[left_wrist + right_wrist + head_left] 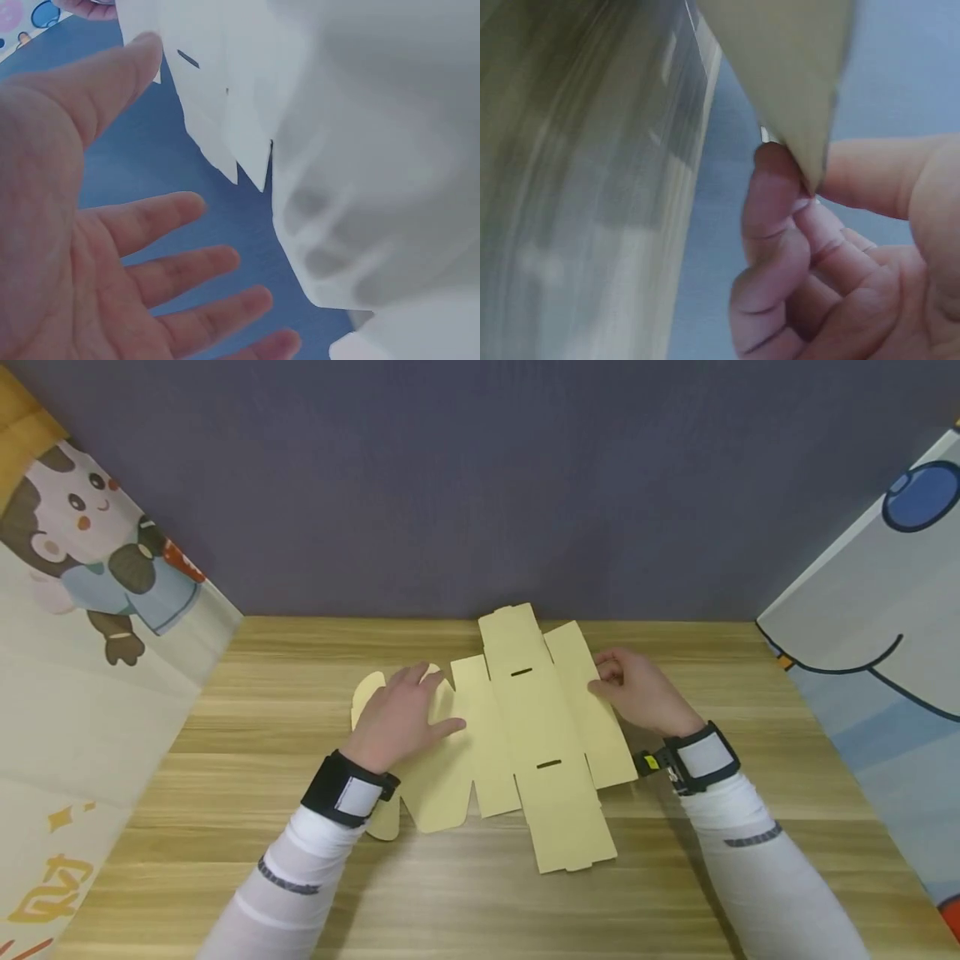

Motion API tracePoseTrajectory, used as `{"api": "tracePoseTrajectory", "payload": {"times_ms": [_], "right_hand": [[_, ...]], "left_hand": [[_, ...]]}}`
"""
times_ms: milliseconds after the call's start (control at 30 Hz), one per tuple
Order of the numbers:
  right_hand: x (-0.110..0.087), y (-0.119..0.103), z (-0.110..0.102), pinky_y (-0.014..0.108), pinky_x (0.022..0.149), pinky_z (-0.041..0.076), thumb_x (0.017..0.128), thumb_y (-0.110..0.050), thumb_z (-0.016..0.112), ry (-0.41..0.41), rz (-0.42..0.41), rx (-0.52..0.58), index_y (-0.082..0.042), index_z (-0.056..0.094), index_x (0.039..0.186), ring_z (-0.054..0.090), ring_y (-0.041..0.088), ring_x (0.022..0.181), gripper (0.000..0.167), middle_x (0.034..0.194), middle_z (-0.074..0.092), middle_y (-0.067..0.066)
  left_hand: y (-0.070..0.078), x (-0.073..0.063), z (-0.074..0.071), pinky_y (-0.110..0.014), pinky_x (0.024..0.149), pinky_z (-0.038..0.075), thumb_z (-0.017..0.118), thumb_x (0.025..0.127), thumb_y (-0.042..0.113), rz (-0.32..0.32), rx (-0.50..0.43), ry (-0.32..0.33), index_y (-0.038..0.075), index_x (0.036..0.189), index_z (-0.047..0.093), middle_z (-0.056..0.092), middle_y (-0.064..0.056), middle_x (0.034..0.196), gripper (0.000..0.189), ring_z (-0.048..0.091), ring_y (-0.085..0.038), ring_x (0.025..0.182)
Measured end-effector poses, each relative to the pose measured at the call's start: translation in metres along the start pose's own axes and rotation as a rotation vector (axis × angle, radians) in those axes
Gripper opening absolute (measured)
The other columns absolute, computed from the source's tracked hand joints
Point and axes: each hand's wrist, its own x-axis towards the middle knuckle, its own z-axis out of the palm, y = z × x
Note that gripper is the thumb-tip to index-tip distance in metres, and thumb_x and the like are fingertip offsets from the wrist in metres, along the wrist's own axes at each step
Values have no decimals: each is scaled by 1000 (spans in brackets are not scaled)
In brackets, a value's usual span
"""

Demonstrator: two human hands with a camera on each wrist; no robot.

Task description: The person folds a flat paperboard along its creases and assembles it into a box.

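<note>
A flat, die-cut cardboard box blank [540, 718] in pale yellow lies over the wooden table, with creased panels, two dark slots and rounded flaps at its left end. My right hand [637, 691] pinches the edge of its right panel between thumb and curled fingers; the right wrist view shows that panel's corner [802, 97] between them. Over the rounded flaps is my left hand [401, 714], fingers spread and straight. In the left wrist view the open palm [90, 225] faces the blank [360, 172], and finger shadows fall on the cardboard.
The wooden table [285, 810] runs back to a dark grey-blue wall [480, 485]. Printed cartoon panels stand at the left [97, 577] and right [885, 610] sides. Each wrist wears a black strap, with white sleeves below.
</note>
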Motion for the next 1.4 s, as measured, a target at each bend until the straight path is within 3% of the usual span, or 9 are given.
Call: {"api": "tracePoseTrajectory", "payload": {"times_ms": [133,267,400,533,700,833,1133,1400], "right_hand": [[8,-5,0,45,86,49,106,-14,65,35,-51,-27,6,54,142,60,27,88,42,103,71,12],[15,-11,2,46,87,50,105,-13,67,63,-79,-26,6,55,142,63,27,90,43,102,73,12],[21,-16,4,44,85,51,104,-12,68,69,-83,-6,4,56,143,64,28,91,45,103,73,12],[25,-17,5,45,88,51,104,-13,69,46,-79,12,3,56,144,64,29,95,45,106,72,12],[27,-16,5,48,93,51,103,-13,70,-12,-68,59,1,56,141,66,30,103,43,108,71,12],[28,-15,5,47,91,52,101,-11,72,-45,-75,79,1,58,138,67,30,100,41,103,73,11],[26,-23,11,41,79,51,101,-11,73,10,-145,-41,1,62,135,63,26,88,38,100,72,9],[16,-55,23,41,74,57,100,-9,73,116,-212,-198,-1,64,135,70,24,87,37,101,75,9]], "left_hand": [[2,1,-8,-61,106,51,79,93,54,20,-26,49,2,148,58,52,-26,154,79,53,-47,137],[3,0,-10,-60,106,51,79,93,53,25,-27,54,2,148,59,54,-25,151,77,55,-43,137],[5,-1,-10,-58,96,57,79,93,54,8,-34,37,3,149,58,58,-21,145,79,61,-41,128],[6,-3,-9,-57,90,59,80,92,54,-8,-54,6,4,150,58,60,-18,143,80,65,-40,122],[5,-4,-7,-59,98,56,80,91,56,-18,-59,-46,5,150,58,59,-20,147,81,62,-40,128],[5,-4,-6,-59,98,55,79,91,56,-20,-46,-53,5,149,59,60,-19,145,80,64,-40,125],[13,4,-13,-53,102,55,79,96,46,55,-109,80,3,149,57,61,-19,146,72,63,-37,129],[26,28,-23,-47,114,47,78,99,27,110,-259,237,1,155,48,54,-19,152,69,54,-35,139]]}}
